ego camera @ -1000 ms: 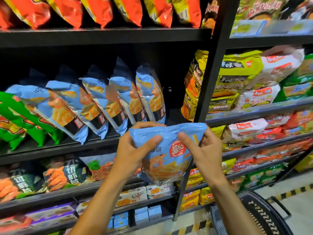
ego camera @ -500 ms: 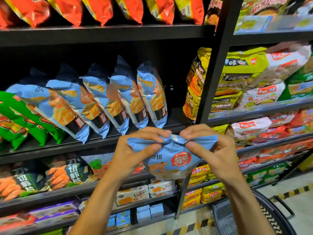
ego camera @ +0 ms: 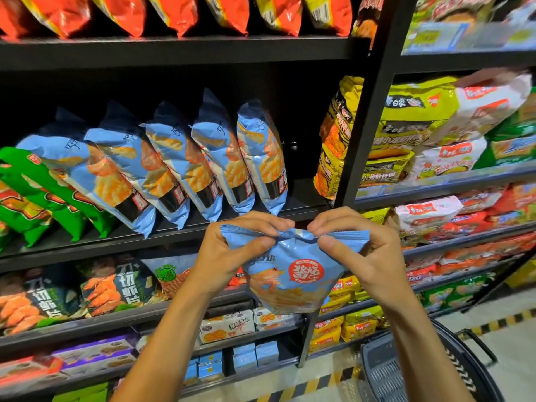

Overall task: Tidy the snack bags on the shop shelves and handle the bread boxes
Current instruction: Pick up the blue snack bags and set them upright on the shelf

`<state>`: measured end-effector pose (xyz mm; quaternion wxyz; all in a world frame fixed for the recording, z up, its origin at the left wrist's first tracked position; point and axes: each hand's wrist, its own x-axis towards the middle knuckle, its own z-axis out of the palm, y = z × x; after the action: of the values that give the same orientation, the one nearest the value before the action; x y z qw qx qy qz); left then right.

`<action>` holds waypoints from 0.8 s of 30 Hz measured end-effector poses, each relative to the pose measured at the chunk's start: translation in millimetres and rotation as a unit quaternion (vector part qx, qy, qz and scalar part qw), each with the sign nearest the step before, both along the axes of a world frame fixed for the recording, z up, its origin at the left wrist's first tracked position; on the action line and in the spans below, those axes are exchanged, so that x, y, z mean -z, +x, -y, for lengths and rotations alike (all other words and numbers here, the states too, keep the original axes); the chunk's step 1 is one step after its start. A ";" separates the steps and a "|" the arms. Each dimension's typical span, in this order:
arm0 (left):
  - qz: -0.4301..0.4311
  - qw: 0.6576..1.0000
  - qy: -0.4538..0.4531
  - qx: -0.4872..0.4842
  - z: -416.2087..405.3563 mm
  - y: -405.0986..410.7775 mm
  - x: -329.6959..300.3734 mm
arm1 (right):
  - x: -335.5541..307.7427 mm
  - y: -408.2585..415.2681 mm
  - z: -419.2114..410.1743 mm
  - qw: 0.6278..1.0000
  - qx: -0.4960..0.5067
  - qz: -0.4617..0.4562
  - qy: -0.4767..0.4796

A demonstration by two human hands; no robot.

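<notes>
While a light blue snack bag (ego camera: 293, 274) is held up in front of the shelves, its crimped top edge is pinched by both hands: the left hand (ego camera: 229, 253) grips the left part of the seal between thumb and curled fingers, and the right hand (ego camera: 362, 250) grips the right part likewise. Both forearms are raised from below. On the middle shelf (ego camera: 174, 233) just behind, five matching blue bags (ego camera: 179, 163) are stood leaning leftward in a row, green bags (ego camera: 37, 192) beside them. Orange bags (ego camera: 174, 13) are ranged above. A dark basket (ego camera: 420, 369) is seen at lower right, its contents not discernible.
</notes>
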<state>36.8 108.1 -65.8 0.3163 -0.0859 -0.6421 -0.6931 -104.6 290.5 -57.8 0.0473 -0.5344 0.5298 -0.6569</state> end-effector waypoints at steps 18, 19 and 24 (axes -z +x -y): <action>0.054 0.986 0.118 -0.106 -9.2 -3.7 -0.7 | 24.3 1.5 -9.5 0.975 -0.082 0.171 0.117; 0.063 0.977 0.163 -0.118 -7.6 -4.9 -1.5 | 32.2 0.0 -11.8 0.972 -0.087 0.163 0.149; 0.119 0.960 0.202 -0.151 -7.6 -11.7 -7.8 | 54.2 3.9 -17.7 0.963 -0.019 0.129 0.236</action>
<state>25.1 115.8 -57.9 0.3493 0.1609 -0.5269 -0.7579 -100.6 308.3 -112.0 0.2527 -0.4283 0.6493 -0.5754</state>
